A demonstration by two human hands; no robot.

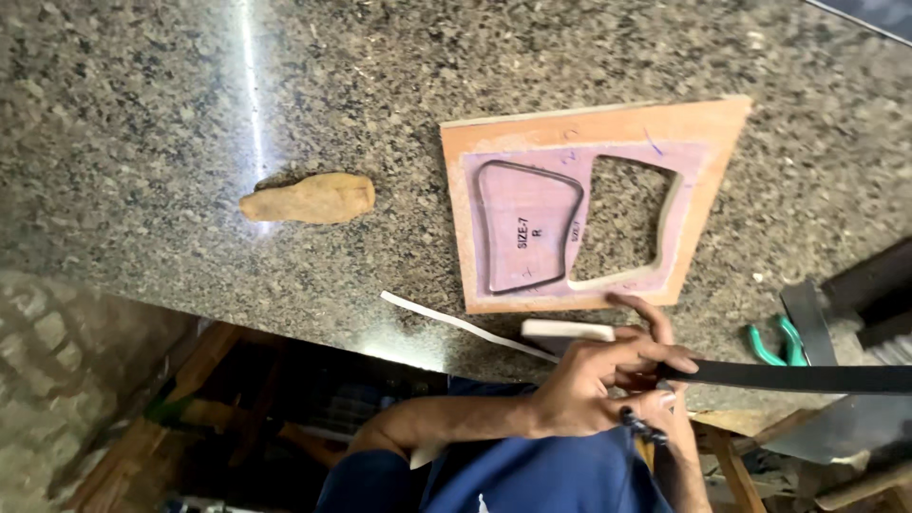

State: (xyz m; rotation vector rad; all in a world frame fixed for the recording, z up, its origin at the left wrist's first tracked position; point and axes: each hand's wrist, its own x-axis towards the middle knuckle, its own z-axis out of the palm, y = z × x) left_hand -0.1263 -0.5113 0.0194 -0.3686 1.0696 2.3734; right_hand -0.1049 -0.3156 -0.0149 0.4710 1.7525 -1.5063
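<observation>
From where I watched, the left hand [589, 385] sat at about five o'clock in the head view, its fingers curled closed around the near end of a black strap [798, 377]; the strap ran flat from that grip straight out toward three o'clock and left the picture at the right edge. The right hand [665, 404] lay just under the left, mostly hidden by it; I saw its fingers pinched narrow on a small dark tool [644, 426], though I could not tell what kind of tool it was. One finger of the left hand stretched up toward twelve o'clock and touched the lower edge of the orange board [608, 128]; that board lay on the speckled granite counter [142, 114], and carried a purple panel with one shaped piece [527, 237] seated in it and one open cut-out [622, 223] at its three o'clock side. A pale block [567, 331] lay just beside the hands at their eleven o'clock; a thin white strip [456, 323] ran away from it toward ten o'clock. A tan stone [309, 199] rested well apart at nine o'clock of the board; green-handled pliers [774, 344] lay at three o'clock of the hands, just above the strap.
</observation>
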